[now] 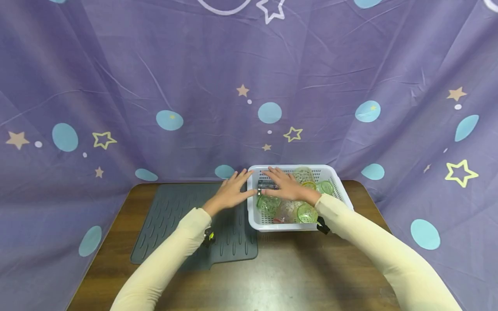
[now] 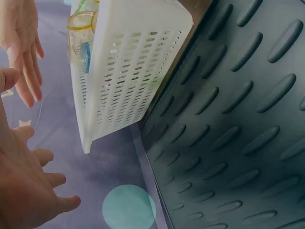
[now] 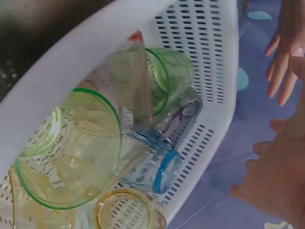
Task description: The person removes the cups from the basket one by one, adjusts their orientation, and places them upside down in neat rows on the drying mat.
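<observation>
Both hands hang in the air with fingers spread, holding nothing. My left hand [image 1: 230,191] is just left of the white plastic basket [image 1: 268,227], over the far right part of the grey mat [image 1: 186,216]. My right hand [image 1: 287,186] hovers above the basket. Clear tinted cups lie jumbled inside it: a green-rimmed cup [image 3: 116,143], a blue-rimmed cup [image 3: 167,174] on its side, and an amber-rimmed cup [image 3: 124,192]. Beside them is a clear piece with a red corner [image 3: 136,36]; its kind I cannot tell.
The ridged mat lies on the left of a brown wooden table [image 1: 280,272], and the basket stands at its back right. A purple patterned curtain [image 1: 210,86] hangs close behind the table and along both sides.
</observation>
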Demonstrator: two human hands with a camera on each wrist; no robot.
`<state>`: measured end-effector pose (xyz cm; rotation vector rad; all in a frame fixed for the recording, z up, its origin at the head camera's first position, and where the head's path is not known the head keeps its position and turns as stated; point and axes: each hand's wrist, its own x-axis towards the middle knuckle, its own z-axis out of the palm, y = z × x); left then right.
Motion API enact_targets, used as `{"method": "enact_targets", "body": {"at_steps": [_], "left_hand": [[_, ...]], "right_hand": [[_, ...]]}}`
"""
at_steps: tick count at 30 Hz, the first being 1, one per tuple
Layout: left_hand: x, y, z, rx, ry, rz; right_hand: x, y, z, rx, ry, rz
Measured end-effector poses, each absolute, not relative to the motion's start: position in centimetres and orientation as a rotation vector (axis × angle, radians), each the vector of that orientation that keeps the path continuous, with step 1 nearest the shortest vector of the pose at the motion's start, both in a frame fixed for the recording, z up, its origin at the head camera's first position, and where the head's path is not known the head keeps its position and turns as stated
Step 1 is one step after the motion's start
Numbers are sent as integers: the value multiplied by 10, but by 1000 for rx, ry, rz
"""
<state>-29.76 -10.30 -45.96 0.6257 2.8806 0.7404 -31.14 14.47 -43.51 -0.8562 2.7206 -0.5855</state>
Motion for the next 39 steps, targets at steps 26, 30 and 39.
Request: {"method": "enact_targets", "body": {"at_steps": [26, 30, 39], "left_hand": [[-308, -87, -477, -114, 2048, 1853], [-310, -85, -483, -140, 2073, 1839], [-316, -86, -496, -200, 2074, 1852]], "right_hand": [[-367, 203, -393, -334, 2786, -1070], [-372, 212, -397, -223, 2762, -1128], [-373, 221, -414, -69, 2781, -1052]]}}
